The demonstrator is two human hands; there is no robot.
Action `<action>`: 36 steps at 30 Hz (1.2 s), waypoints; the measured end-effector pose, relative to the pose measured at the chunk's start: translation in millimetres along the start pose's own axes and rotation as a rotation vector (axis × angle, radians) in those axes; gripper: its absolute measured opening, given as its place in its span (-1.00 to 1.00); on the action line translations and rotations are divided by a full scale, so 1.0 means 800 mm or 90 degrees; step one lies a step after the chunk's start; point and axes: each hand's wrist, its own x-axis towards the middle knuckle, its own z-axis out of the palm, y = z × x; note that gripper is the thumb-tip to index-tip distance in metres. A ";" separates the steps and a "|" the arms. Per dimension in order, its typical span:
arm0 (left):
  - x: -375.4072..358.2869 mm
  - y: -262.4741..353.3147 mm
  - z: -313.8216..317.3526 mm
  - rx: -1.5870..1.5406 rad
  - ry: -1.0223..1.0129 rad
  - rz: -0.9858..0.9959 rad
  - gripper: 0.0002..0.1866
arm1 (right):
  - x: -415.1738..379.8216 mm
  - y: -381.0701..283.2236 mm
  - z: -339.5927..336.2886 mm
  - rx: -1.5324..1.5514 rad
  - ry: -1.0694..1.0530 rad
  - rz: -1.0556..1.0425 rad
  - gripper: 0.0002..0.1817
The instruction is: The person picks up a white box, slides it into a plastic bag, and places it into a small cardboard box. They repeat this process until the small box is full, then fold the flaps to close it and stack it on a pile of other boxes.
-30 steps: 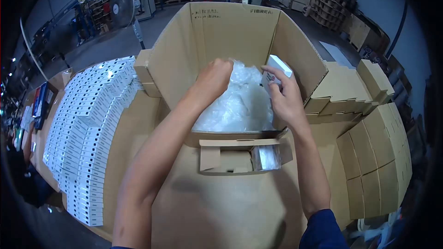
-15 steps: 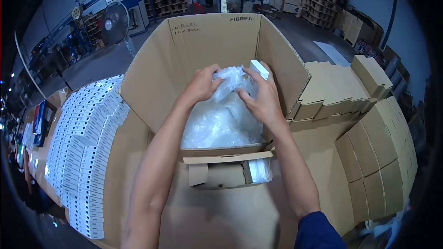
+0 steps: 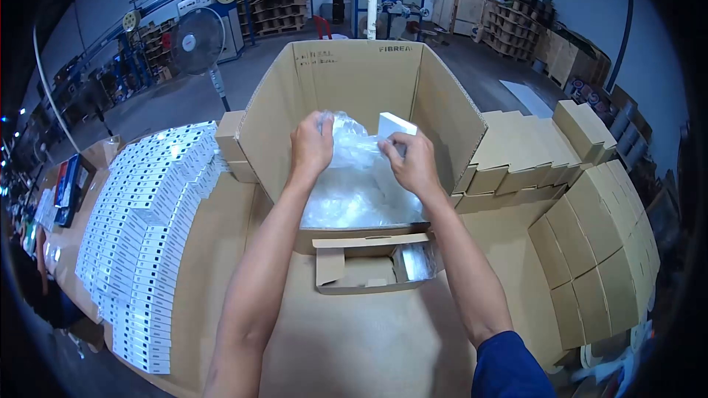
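Observation:
A clear plastic bag [image 3: 352,140] is stretched between my two hands, above the opening of a large cardboard box [image 3: 354,88]. My left hand [image 3: 312,149] is closed on the bag's left side. On the right, the thumb and forefinger of my right hand [image 3: 411,166] pinch the bag's edge. A flat white box [image 3: 397,125] stands out behind those same fingers, apparently held by that hand; its lower part is hidden. Below my hands, a heap of clear plastic bags [image 3: 358,199] lies in the large box.
In front of the large box sits a small open carton [image 3: 354,287] with a plastic-wrapped item [image 3: 417,262] at its right end. Rows of white boxes [image 3: 140,250] are stacked at left. Brown cartons [image 3: 597,265] are piled at right. A fan [image 3: 198,44] stands behind.
My hands have moved apart, drawing the plastic bag wider between them. The white box now leans to the left. The view has shifted slightly, with more of the small carton showing.

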 end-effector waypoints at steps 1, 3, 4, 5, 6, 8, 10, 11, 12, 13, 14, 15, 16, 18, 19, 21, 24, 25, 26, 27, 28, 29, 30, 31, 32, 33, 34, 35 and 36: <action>0.001 -0.002 0.000 0.019 0.000 -0.004 -0.73 | -0.001 -0.005 -0.005 -0.010 0.015 0.021 -0.82; 0.000 -0.007 0.004 0.055 -0.001 -0.016 -0.74 | -0.004 -0.011 -0.010 -0.017 0.069 0.026 -0.76; 0.001 -0.009 0.006 0.067 -0.028 -0.046 -0.73 | -0.005 -0.015 -0.015 -0.012 0.068 0.055 -0.75; 0.002 -0.012 0.007 0.081 -0.055 -0.077 -0.71 | -0.007 -0.021 -0.023 -0.006 0.065 0.085 -0.74; 0.002 -0.015 0.009 0.093 -0.080 -0.108 -0.68 | -0.007 -0.028 -0.030 0.000 0.063 0.113 -0.74; -0.008 -0.036 0.024 0.138 -0.020 0.000 -0.56 | -0.007 -0.017 -0.028 0.061 0.067 0.132 -0.67; -0.011 -0.024 0.013 0.043 -0.022 0.019 -0.42 | -0.007 -0.013 -0.029 0.186 0.048 0.217 -0.63; -0.010 -0.010 -0.010 -0.074 -0.052 -0.019 -0.34 | -0.010 -0.015 -0.033 0.215 0.051 0.190 -0.57; -0.009 0.004 -0.026 -0.190 -0.081 -0.056 -0.27 | -0.015 -0.019 -0.035 0.297 0.054 0.217 -0.57; -0.019 0.016 -0.031 -0.341 -0.028 -0.120 -0.38 | -0.023 -0.024 -0.035 0.381 0.056 0.245 -0.57; -0.036 0.028 -0.036 -0.385 -0.087 -0.141 -0.43 | -0.034 -0.031 -0.034 0.465 0.056 0.273 -0.56; -0.061 0.061 -0.051 -0.429 -0.145 -0.162 -0.48 | -0.049 -0.053 -0.044 0.451 0.044 0.246 -0.57; -0.084 0.085 -0.060 -0.473 -0.201 -0.183 -0.52 | -0.064 -0.068 -0.036 0.480 0.083 0.262 -0.57; -0.125 0.104 -0.060 -0.412 -0.088 -0.073 -0.62 | -0.104 -0.094 -0.023 0.426 0.120 0.256 -0.58; -0.144 0.109 -0.065 -0.378 -0.033 -0.018 -0.66 | -0.126 -0.105 -0.018 0.445 0.143 0.233 -0.59; -0.180 0.114 -0.084 -0.460 0.017 -0.079 -0.72 | -0.174 -0.136 -0.029 0.575 0.145 0.316 -0.65; -0.237 0.110 -0.106 -0.506 0.089 -0.051 -0.74 | -0.247 -0.152 -0.036 0.579 0.137 0.305 -0.67; -0.257 0.104 -0.116 -0.503 0.094 -0.042 -0.74 | -0.264 -0.154 -0.049 0.556 0.077 0.300 -0.71; -0.276 0.100 -0.125 -0.499 0.098 -0.032 -0.73 | -0.273 -0.161 -0.060 0.557 0.042 0.278 -0.72; -0.297 0.112 -0.139 -0.523 0.096 -0.067 -0.68 | -0.276 -0.177 -0.077 0.557 0.007 0.257 -0.73; -0.322 0.105 -0.146 -0.489 0.050 -0.094 -0.66 | -0.282 -0.185 -0.091 0.556 -0.027 0.239 -0.73; -0.348 0.091 -0.153 -0.454 0.002 -0.120 -0.64 | -0.295 -0.165 -0.093 0.506 -0.105 0.230 -0.73; -0.367 0.084 -0.160 -0.420 -0.050 -0.144 -0.62 | -0.306 -0.156 -0.090 0.524 -0.149 0.237 -0.73; -0.381 0.095 -0.165 -0.393 -0.014 -0.152 -0.57 | -0.317 -0.150 -0.088 0.542 -0.192 0.244 -0.74; -0.393 0.096 -0.171 -0.394 -0.014 -0.167 -0.56 | -0.327 -0.146 -0.088 0.561 -0.236 0.249 -0.75; -0.403 0.095 -0.178 -0.394 -0.011 -0.182 -0.56 | -0.338 -0.143 -0.090 0.513 -0.243 0.270 -0.78; -0.413 0.093 -0.185 -0.394 -0.004 -0.196 -0.55 | -0.349 -0.148 -0.088 0.518 -0.191 0.282 -0.79; -0.425 0.088 -0.191 -0.392 -0.018 -0.215 -0.58 | -0.361 -0.155 -0.085 0.522 -0.141 0.294 -0.80; -0.436 0.083 -0.195 -0.391 -0.029 -0.233 -0.60 | -0.371 -0.162 -0.082 0.524 -0.092 0.304 -0.80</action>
